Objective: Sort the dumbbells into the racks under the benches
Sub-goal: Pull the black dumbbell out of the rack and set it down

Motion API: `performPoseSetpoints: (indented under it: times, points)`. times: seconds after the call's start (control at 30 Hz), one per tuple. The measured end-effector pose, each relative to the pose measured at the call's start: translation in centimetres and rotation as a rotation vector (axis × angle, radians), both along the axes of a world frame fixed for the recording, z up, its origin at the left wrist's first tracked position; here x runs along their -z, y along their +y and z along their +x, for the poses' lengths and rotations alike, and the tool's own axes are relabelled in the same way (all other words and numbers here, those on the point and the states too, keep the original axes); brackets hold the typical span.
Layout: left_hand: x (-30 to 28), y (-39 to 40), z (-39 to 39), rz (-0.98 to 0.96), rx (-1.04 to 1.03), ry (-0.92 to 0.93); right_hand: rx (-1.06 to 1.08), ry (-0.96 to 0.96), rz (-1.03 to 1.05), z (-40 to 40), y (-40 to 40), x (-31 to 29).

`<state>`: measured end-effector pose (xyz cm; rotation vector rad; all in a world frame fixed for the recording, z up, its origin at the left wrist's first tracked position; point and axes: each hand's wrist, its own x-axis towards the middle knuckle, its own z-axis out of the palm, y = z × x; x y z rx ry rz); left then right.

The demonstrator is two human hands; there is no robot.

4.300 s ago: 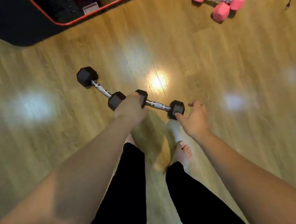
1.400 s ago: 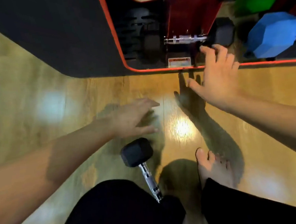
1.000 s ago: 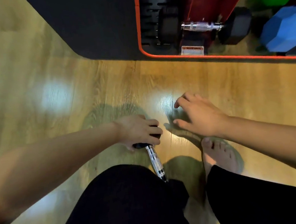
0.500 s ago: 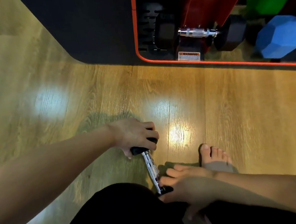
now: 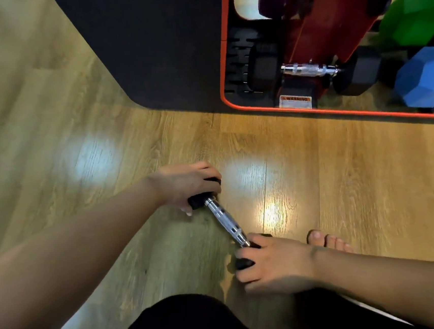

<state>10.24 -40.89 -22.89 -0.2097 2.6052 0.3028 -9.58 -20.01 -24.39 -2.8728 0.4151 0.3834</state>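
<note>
dumbbell (image 5: 227, 222) before bench (image 5: 162, 50), apparently on floor (image 5: 343, 165)

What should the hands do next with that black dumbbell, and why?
Probably lift it toward the rack under the bench. The left hand and right hand each grip one end of the black dumbbell, and a matching black one already sits there.

Wood floor (image 5: 356, 166) — black dumbbell (image 5: 227, 223), bare foot (image 5: 329, 242), bench (image 5: 162, 45)
</note>
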Motion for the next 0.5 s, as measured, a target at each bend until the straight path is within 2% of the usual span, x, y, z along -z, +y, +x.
performPoseSetpoints:
  times: [0.07,0.17,0.3,0.43,0.5]
  points:
    - [0.0,-1.0,0.4,0.004,-0.114,0.018,0.016,-0.038,-0.050,-1.6,-1.7,0.1]
    - [-0.1,-1.9,0.4,0.025,-0.253,0.068,0.054,-0.020,-0.013,-4.9,-4.1,-0.2]
    - [-1.4,-2.8,-1.1,0.102,-0.432,0.106,0.291,-0.072,-0.023,-9.0,-7.6,-1.9]
    - [-3.5,-5.0,-3.3,0.029,-0.628,0.343,0.622,-0.081,-0.050,-11.5,-10.1,-3.7]
    - [-3.7,-4.9,-4.7,-0.011,-0.568,0.274,0.763,-0.084,-0.005,-12.3,-10.8,-4.0]
